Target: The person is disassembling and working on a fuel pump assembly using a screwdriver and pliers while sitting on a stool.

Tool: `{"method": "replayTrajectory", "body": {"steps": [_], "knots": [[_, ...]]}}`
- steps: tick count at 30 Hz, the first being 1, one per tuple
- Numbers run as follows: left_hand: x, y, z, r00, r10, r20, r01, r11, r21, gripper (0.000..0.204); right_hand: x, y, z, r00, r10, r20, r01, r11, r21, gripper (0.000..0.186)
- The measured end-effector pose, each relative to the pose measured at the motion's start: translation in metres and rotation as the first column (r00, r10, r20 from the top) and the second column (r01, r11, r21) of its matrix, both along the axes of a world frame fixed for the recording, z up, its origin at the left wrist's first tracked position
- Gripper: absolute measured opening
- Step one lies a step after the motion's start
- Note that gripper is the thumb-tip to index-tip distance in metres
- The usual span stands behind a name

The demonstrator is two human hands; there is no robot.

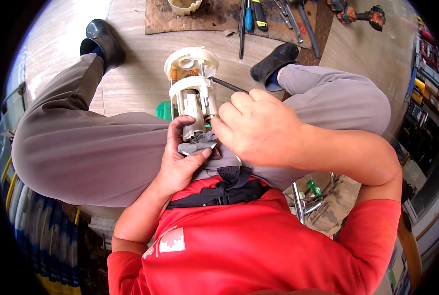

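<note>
A white plastic fuel pump module (pixel 189 84) is held upright between my legs, its round flange at the far end. Metal rods and a copper-coloured coil show between its plastic rings. My left hand (pixel 176 164) grips its near end, thumb and fingers around the pump body and a grey piece (pixel 196 147) that looks like a strainer. Close against the module's right side, my right hand (pixel 258 125) is closed in a fist around a slim black tool (pixel 227 84). One end of that tool sticks out toward the white ring; the fingers hide the rest.
Beyond my feet lies a stained cardboard sheet (pixel 214 24) with a cream plastic cup (pixel 185 6), a blue-handled screwdriver (pixel 249 18), a yellow-black cutter (pixel 259 17) and metal bars. A cordless drill (pixel 356 14) lies on the floor at far right. Something green (pixel 164 110) sits behind the module.
</note>
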State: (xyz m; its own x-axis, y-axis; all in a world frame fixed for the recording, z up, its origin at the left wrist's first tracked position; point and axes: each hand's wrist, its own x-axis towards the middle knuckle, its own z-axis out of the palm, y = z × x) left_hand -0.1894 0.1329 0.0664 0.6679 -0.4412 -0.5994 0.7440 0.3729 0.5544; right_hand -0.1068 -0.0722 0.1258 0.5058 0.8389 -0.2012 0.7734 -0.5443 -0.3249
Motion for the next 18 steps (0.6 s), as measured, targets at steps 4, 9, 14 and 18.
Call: {"method": "replayTrajectory", "body": {"steps": [4, 9, 14, 18], "knots": [[0.0, 0.001, 0.0, 1.0, -0.003, 0.003, 0.003, 1.0, 0.003, 0.063, -0.001, 0.003, 0.001, 1.0, 0.02, -0.015, -0.02, 1.0, -0.02, 0.029], [-0.002, 0.003, -0.001, 0.999, -0.006, 0.039, 0.007, 1.0, -0.006, 0.063, -0.001, 0.005, 0.002, 0.999, 0.041, -0.026, -0.042, 0.998, -0.038, 0.028], [-0.002, 0.004, -0.001, 0.977, -0.123, 0.174, 0.095, 0.982, 0.164, 0.062, -0.002, 0.008, 0.002, 0.998, 0.055, -0.004, -0.055, 0.998, -0.025, 0.023], [-0.008, 0.002, -0.01, 0.921, -0.23, 0.314, 0.11, 0.928, 0.357, 0.062, -0.007, 0.01, 0.004, 0.997, 0.075, -0.007, -0.075, 0.994, -0.082, 0.02]]}}
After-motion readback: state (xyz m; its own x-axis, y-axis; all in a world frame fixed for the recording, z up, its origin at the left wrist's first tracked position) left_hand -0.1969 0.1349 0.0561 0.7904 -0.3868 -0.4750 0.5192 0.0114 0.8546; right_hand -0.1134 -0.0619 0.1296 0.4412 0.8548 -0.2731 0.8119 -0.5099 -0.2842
